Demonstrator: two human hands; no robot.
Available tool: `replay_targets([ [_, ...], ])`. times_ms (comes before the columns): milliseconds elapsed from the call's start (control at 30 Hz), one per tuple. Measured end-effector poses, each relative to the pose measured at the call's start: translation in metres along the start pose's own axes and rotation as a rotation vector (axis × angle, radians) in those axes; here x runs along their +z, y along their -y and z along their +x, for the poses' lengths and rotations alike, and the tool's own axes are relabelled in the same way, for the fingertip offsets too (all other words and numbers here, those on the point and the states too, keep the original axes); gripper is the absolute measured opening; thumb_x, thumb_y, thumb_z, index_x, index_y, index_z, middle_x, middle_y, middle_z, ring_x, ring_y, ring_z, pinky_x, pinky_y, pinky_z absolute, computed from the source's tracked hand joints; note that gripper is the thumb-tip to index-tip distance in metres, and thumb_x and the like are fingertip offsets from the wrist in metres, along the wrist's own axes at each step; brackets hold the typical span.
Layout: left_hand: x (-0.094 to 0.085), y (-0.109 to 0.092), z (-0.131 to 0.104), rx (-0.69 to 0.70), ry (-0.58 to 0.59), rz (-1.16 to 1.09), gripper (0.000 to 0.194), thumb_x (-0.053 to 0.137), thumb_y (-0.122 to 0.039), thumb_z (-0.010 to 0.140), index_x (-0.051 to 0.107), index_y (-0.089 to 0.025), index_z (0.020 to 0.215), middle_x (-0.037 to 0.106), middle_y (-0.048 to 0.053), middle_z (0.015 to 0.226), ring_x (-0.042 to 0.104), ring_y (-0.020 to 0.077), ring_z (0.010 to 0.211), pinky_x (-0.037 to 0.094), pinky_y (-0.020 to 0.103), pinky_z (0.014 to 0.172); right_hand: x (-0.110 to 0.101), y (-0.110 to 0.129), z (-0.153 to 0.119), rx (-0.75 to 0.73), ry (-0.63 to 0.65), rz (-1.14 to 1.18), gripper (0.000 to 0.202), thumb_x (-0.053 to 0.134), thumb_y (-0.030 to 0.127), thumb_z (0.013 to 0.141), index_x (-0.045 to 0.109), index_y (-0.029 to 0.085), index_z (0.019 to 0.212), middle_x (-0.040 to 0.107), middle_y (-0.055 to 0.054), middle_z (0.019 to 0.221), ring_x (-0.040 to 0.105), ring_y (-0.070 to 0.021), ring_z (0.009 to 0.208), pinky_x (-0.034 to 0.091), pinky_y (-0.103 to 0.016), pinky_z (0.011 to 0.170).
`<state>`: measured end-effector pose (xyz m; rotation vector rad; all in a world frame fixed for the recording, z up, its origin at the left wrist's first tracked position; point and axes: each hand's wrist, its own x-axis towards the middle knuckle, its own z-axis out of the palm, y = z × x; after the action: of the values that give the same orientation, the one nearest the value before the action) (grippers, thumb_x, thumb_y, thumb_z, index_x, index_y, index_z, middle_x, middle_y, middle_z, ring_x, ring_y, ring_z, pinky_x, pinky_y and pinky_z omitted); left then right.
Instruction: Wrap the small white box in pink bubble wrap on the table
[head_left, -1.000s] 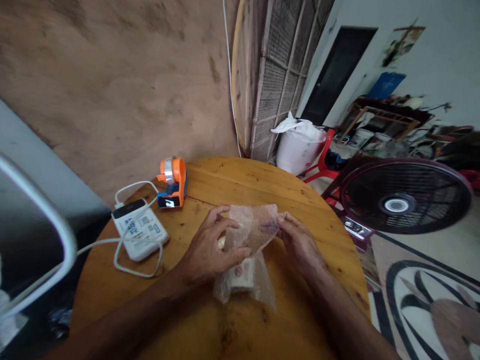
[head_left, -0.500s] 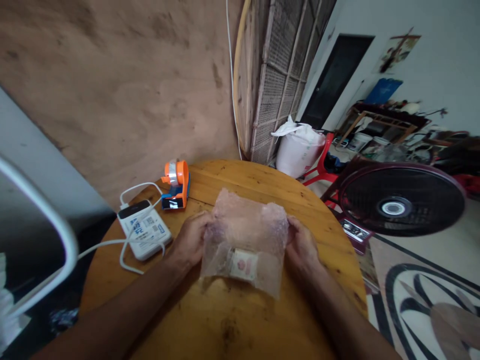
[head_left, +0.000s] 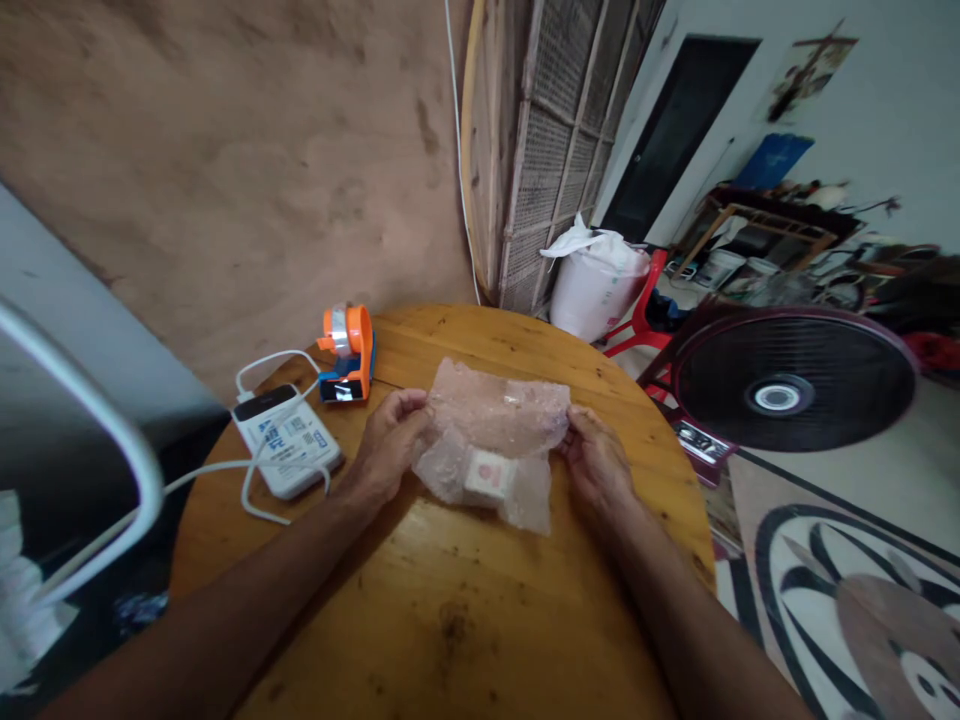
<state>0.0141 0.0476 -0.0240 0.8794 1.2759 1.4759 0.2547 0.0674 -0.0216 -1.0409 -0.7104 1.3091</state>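
A sheet of clear bubble wrap (head_left: 499, 405) spreads over the middle of the round wooden table. On its near part sits a small pale box (head_left: 489, 474) with a reddish print on top. My left hand (head_left: 390, 440) pinches the wrap at its left edge, thumb and fingers together. At the right edge, my right hand (head_left: 596, 455) grips the wrap between thumb and fingertips. The far part of the sheet is raised between both hands, while its near flap lies around the box.
Left on the table (head_left: 420, 610) stand a white boxy device (head_left: 289, 445) with a phone and cables on it, and an orange tape dispenser (head_left: 349, 350). A dark fan (head_left: 787, 390) stands close by on the right, with a red chair (head_left: 641, 325) and white sack (head_left: 600, 285) behind.
Both hands have brought the wrap down, its near part now resting lower and flatter around the box. The far part has folded toward the box. The camera view has shifted slightly.
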Motion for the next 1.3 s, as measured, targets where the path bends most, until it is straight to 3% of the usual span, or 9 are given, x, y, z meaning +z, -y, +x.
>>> replay_targets([
  [100,-0.003,-0.007,-0.009,0.391,-0.007,0.421,0.036,0.063,-0.029,0.074,0.058,-0.021,0.108,0.062,0.005,0.112,0.056,0.0211,0.104,0.046,0.032,0.084,0.001,-0.001,0.001,-0.007,0.016,-0.009,0.025,0.074,0.034,0.065,0.054,0.021,0.070,0.060,0.004,0.067,0.055,-0.0114,0.058,0.044,-0.023,0.053],
  [267,-0.004,-0.011,-0.020,0.720,0.307,0.890,0.033,0.058,-0.026,0.076,0.063,-0.016,0.107,0.066,0.008,0.102,0.057,0.0257,0.098,0.042,0.043,0.091,-0.001,-0.001,0.003,-0.009,0.031,-0.019,0.026,0.075,0.035,0.065,0.054,0.021,0.070,0.061,0.003,0.068,0.056,-0.0112,0.058,0.044,-0.022,0.053],
  [400,-0.003,-0.013,-0.021,0.599,0.424,1.031,0.061,0.059,-0.026,0.072,0.050,-0.013,0.131,0.062,0.013,0.116,0.056,0.0297,0.105,0.041,0.047,0.094,-0.001,-0.001,0.004,-0.008,0.025,-0.044,0.027,0.076,0.037,0.064,0.054,0.021,0.069,0.062,0.003,0.068,0.055,-0.0115,0.057,0.044,-0.023,0.053],
  [533,-0.007,-0.029,-0.026,0.363,0.536,0.832,0.050,0.056,-0.033,0.077,0.057,-0.015,0.124,0.067,0.007,0.088,0.062,0.0245,0.084,0.047,0.038,0.080,-0.002,-0.003,0.007,-0.030,0.025,-0.125,0.029,0.074,0.041,0.065,0.053,0.021,0.069,0.060,0.003,0.065,0.052,-0.0117,0.054,0.041,-0.023,0.051],
  [700,-0.018,-0.047,-0.032,0.072,0.981,0.554,0.033,0.054,-0.037,0.082,0.068,-0.021,0.108,0.067,0.002,0.070,0.061,0.0166,0.060,0.043,0.022,0.054,-0.008,-0.007,0.012,-0.207,0.039,-0.403,0.025,0.064,0.044,0.076,0.055,0.021,0.070,0.052,0.005,0.059,0.045,-0.0113,0.052,0.036,-0.023,0.051],
  [833,-0.021,-0.047,-0.033,0.173,1.299,0.709,0.034,0.058,-0.022,0.078,0.069,-0.025,0.110,0.072,0.002,0.080,0.064,0.0168,0.065,0.045,0.021,0.056,-0.017,-0.006,0.016,-0.328,0.063,-0.644,0.023,0.059,0.042,0.080,0.056,0.022,0.071,0.049,0.005,0.059,0.042,-0.0121,0.054,0.033,-0.023,0.052],
  [1033,-0.014,-0.044,-0.039,0.291,1.402,0.753,0.032,0.055,-0.017,0.077,0.072,-0.023,0.103,0.073,0.004,0.085,0.066,0.0179,0.073,0.048,0.022,0.063,-0.020,-0.002,0.018,-0.426,0.029,-0.876,0.020,0.056,0.038,0.079,0.059,0.021,0.070,0.054,0.002,0.063,0.047,-0.0153,0.060,0.034,-0.025,0.057],
  [1200,-0.015,-0.054,-0.038,0.397,1.307,0.634,0.023,0.059,-0.020,0.077,0.073,-0.023,0.096,0.070,0.005,0.093,0.064,0.0204,0.083,0.050,0.028,0.076,-0.017,0.002,0.016,-0.445,0.002,-0.980,0.021,0.054,0.037,0.078,0.059,0.019,0.068,0.056,0.001,0.063,0.048,-0.0154,0.060,0.035,-0.026,0.058],
  [1300,-0.015,-0.062,-0.041,0.387,1.395,0.536,0.023,0.057,-0.022,0.080,0.071,-0.024,0.098,0.069,0.007,0.106,0.064,0.0233,0.095,0.049,0.034,0.087,-0.016,0.003,0.016,-0.442,0.000,-0.969,0.022,0.054,0.038,0.076,0.059,0.019,0.066,0.056,0.001,0.061,0.049,-0.0155,0.059,0.036,-0.027,0.058],
])
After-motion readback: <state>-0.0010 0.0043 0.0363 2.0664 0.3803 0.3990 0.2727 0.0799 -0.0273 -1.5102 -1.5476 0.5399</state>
